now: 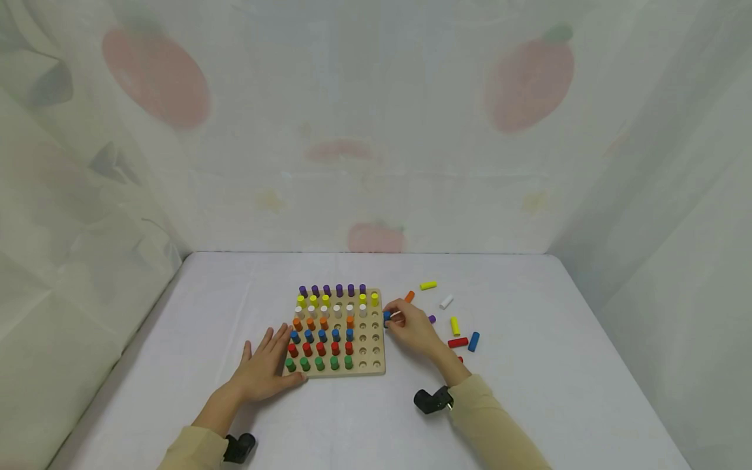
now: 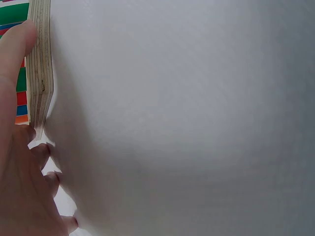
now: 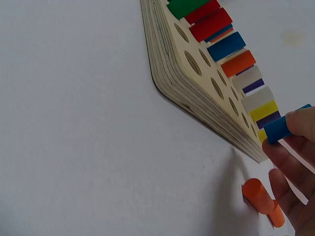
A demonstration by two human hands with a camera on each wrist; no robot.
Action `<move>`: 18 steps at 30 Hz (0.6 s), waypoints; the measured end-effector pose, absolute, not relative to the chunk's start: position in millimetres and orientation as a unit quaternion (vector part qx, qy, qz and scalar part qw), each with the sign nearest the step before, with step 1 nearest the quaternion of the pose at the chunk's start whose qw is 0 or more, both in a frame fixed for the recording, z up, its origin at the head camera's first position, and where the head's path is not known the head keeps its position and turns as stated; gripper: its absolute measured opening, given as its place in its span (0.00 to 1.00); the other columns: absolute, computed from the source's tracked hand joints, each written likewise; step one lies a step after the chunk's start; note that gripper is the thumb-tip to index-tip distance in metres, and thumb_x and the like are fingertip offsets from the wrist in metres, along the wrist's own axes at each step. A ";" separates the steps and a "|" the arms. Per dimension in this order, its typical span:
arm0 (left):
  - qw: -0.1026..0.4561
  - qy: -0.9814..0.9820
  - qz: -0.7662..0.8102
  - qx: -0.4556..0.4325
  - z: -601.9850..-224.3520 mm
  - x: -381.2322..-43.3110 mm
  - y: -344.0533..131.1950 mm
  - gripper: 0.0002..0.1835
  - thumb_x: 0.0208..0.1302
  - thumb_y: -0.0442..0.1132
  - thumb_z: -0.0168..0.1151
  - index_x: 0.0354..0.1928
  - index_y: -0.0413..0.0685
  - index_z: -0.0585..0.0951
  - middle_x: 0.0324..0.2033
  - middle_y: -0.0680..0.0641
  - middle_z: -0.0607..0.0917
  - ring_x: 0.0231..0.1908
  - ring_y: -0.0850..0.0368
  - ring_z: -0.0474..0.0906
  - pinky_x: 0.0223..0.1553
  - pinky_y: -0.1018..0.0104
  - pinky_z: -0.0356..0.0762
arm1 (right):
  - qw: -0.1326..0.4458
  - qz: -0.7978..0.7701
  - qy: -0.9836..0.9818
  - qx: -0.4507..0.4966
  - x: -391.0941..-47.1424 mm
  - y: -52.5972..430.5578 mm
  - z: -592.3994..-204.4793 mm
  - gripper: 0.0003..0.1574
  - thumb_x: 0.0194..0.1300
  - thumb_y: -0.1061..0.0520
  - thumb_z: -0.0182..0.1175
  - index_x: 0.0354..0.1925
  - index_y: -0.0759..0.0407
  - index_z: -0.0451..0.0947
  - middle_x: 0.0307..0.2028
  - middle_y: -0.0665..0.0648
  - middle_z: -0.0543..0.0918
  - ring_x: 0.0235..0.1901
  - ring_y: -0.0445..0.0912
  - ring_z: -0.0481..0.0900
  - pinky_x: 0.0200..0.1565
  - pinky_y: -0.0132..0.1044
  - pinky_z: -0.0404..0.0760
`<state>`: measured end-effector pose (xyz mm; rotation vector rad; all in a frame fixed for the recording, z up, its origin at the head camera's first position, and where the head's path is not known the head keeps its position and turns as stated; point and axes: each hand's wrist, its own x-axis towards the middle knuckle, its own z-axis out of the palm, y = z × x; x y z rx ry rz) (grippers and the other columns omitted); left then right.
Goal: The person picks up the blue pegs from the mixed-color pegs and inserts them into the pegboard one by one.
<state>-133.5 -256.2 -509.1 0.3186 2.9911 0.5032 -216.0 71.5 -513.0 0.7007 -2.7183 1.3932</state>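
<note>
A wooden pegboard [image 1: 369,369] lies on the table with rows of purple, yellow, white, orange, blue, red and green pegs standing in it; bare holes show mostly along its right side. My left hand [image 1: 258,372] rests at the board's left edge, fingers spread, its thumb touching the near left corner. My right hand [image 1: 416,329] pinches a blue peg [image 3: 278,130] between thumb and fingers, just off the board's right edge. In the right wrist view the blue peg is tilted, above the table. Orange pegs [image 3: 257,195] lie beneath that hand.
Loose pegs lie right of the board: a yellow peg [image 1: 428,285], a white peg [image 1: 446,301], a second yellow peg [image 1: 455,326], a red peg [image 1: 457,342], a blue peg [image 1: 473,341] and a partly hidden purple peg [image 1: 432,319]. A patterned curtain [image 1: 376,163] hangs behind the table.
</note>
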 end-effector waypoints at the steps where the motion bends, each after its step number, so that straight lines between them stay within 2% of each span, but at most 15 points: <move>1: 0.046 0.980 0.164 0.105 -509.1 -133.4 -256.1 0.57 0.46 0.71 0.59 0.70 0.43 0.53 0.70 0.41 0.55 0.68 0.36 0.46 0.59 0.27 0.35 | 0.001 0.445 -0.867 0.224 -215.8 69.7 -513.0 0.14 0.60 0.63 0.59 0.45 0.56 0.73 0.43 0.53 0.80 0.39 0.42 0.80 0.41 0.30 0.79; 18: 0.044 0.980 0.166 0.103 -509.7 -133.5 -256.2 0.57 0.45 0.70 0.60 0.70 0.43 0.53 0.70 0.41 0.55 0.68 0.36 0.46 0.58 0.27 0.35 | -0.028 0.433 -0.867 0.246 -207.3 43.1 -512.4 0.13 0.60 0.60 0.59 0.45 0.53 0.73 0.38 0.47 0.80 0.38 0.37 0.77 0.40 0.27 0.78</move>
